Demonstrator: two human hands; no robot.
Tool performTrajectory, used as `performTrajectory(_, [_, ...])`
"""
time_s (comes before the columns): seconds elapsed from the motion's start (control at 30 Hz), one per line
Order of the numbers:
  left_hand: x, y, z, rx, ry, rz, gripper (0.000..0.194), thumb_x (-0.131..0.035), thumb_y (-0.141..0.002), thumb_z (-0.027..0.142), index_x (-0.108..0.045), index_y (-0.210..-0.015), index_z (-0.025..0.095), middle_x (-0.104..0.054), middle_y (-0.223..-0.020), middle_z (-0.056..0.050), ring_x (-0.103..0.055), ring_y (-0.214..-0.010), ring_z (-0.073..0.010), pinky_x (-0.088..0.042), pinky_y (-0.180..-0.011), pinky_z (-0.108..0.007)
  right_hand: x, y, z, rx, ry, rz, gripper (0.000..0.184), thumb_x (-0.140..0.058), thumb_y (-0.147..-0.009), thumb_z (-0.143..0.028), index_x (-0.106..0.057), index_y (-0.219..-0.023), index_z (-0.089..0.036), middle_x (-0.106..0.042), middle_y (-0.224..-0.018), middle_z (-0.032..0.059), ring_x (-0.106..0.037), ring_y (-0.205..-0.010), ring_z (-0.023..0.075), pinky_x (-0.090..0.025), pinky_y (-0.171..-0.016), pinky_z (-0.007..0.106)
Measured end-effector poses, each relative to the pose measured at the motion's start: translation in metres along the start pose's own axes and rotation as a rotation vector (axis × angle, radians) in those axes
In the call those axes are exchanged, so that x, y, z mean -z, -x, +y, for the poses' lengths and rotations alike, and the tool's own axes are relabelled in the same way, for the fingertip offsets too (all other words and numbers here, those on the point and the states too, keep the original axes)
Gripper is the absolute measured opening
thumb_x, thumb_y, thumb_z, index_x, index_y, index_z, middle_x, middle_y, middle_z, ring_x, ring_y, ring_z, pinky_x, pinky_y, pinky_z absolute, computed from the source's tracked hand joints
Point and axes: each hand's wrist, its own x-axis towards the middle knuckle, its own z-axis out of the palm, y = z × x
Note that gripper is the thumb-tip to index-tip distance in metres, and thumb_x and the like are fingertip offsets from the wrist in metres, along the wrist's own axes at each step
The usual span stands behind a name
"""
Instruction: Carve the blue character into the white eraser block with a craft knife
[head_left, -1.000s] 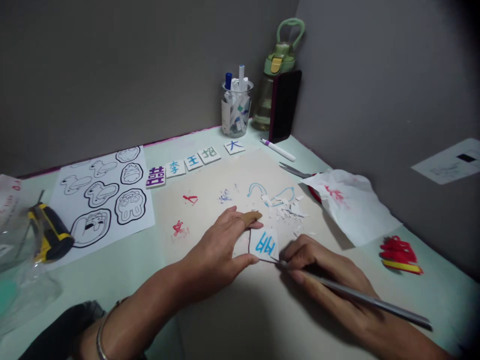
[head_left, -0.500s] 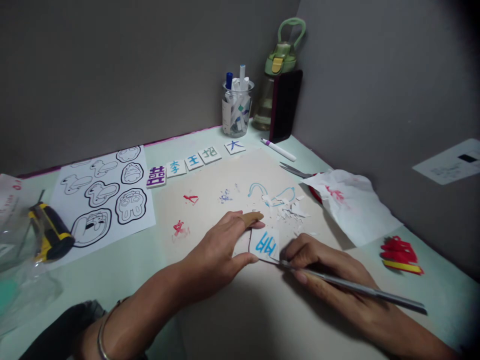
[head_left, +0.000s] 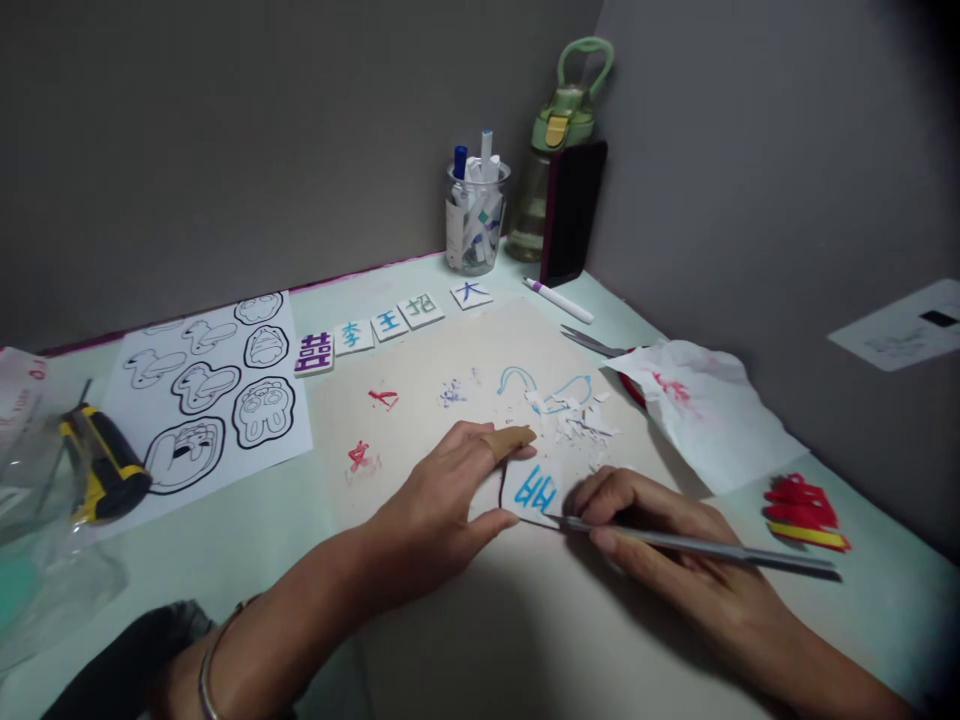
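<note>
A small white rubber block [head_left: 534, 490] with a blue character drawn on it lies on the beige board. My left hand [head_left: 457, 485] grips its left side between thumb and fingers, and a tan bandage or finger cover wraps one finger. In my right hand [head_left: 660, 530] is a slim metal craft knife [head_left: 705, 545], held like a pen. Its tip meets the lower right part of the block's face, near the edge. White shavings [head_left: 585, 420] lie scattered just beyond the block.
A row of carved blocks [head_left: 390, 323] stands behind the board [head_left: 420, 390]. Scissors [head_left: 592, 342] lie partly under crumpled paper [head_left: 697, 400]. At the back are a pen jar [head_left: 478, 220], bottle [head_left: 562, 130] and phone [head_left: 574, 210]. A yellow-black cutter [head_left: 105, 465] rests left, by printed drawings [head_left: 225, 400].
The knife's handle end has risen a little, so the knife lies flatter. My left fingers have shifted slightly right along the block, which has barely moved.
</note>
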Motion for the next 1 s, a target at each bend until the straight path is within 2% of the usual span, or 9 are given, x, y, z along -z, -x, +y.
performTrajectory(0.1, [-0.002, 0.001, -0.001, -0.064, -0.032, 0.023, 0.059, -0.07, -0.091, 0.009, -0.044, -0.143, 0.018, -0.063, -0.134, -0.01, -0.051, -0.126, -0.0254, -0.041, -0.116, -0.045, 0.0, 0.0, -0.001, 0.02, 0.001, -0.002, 0.016, -0.054, -0.103, -0.035, -0.06, -0.093, -0.025, -0.066, -0.099, 0.0047, -0.063, -0.098, 0.0212, -0.048, -0.075, 0.032])
performTrajectory(0.23, [-0.005, 0.002, -0.002, -0.138, -0.061, 0.062, 0.06, -0.067, -0.092, 0.008, -0.041, -0.146, 0.016, -0.065, -0.131, -0.011, -0.052, -0.124, -0.0263, -0.041, -0.116, -0.047, 0.001, 0.0, -0.005, 0.141, 0.035, -0.068, 0.011, -0.051, -0.103, -0.023, -0.058, -0.095, -0.025, -0.063, -0.099, 0.0033, -0.062, -0.094, 0.0176, -0.048, -0.077, 0.031])
performTrajectory(0.37, [-0.005, 0.003, -0.003, -0.15, -0.082, 0.062, 0.059, -0.067, -0.092, 0.009, -0.041, -0.145, 0.014, -0.064, -0.131, -0.012, -0.052, -0.124, -0.0274, -0.041, -0.116, -0.048, 0.002, 0.001, -0.01, 0.309, 0.101, -0.135, 0.017, -0.049, -0.098, -0.009, -0.057, -0.098, -0.024, -0.062, -0.1, 0.0033, -0.061, -0.092, 0.0166, -0.049, -0.078, 0.031])
performTrajectory(0.43, [-0.005, 0.003, -0.003, -0.135, -0.086, 0.047, 0.059, -0.067, -0.092, 0.009, -0.041, -0.145, 0.015, -0.064, -0.132, -0.012, -0.052, -0.125, -0.0278, -0.04, -0.117, -0.049, 0.001, 0.0, -0.011, 0.349, 0.128, -0.15, 0.02, -0.049, -0.095, -0.006, -0.057, -0.101, -0.024, -0.062, -0.101, 0.0041, -0.061, -0.093, 0.0176, -0.05, -0.079, 0.032])
performTrajectory(0.63, [-0.006, 0.003, -0.003, -0.117, -0.093, 0.037, 0.057, -0.066, -0.093, 0.01, -0.041, -0.144, 0.016, -0.064, -0.132, -0.011, -0.052, -0.126, -0.0274, -0.039, -0.118, -0.049, -0.001, -0.001, -0.011, 0.281, 0.179, 0.028, 0.016, -0.05, -0.097, -0.011, -0.057, -0.092, -0.024, -0.065, -0.093, 0.004, -0.063, -0.087, 0.0187, -0.051, -0.071, 0.032])
performTrajectory(1.0, [-0.004, 0.003, -0.001, -0.093, -0.105, 0.01, 0.055, -0.065, -0.094, 0.012, -0.041, -0.144, 0.017, -0.064, -0.132, -0.012, -0.052, -0.127, -0.0281, -0.039, -0.118, -0.051, -0.003, -0.001, -0.011, 0.232, 0.178, 0.016, 0.014, -0.049, -0.1, -0.016, -0.057, -0.091, -0.024, -0.064, -0.092, 0.004, -0.063, -0.085, 0.018, -0.052, -0.071, 0.032])
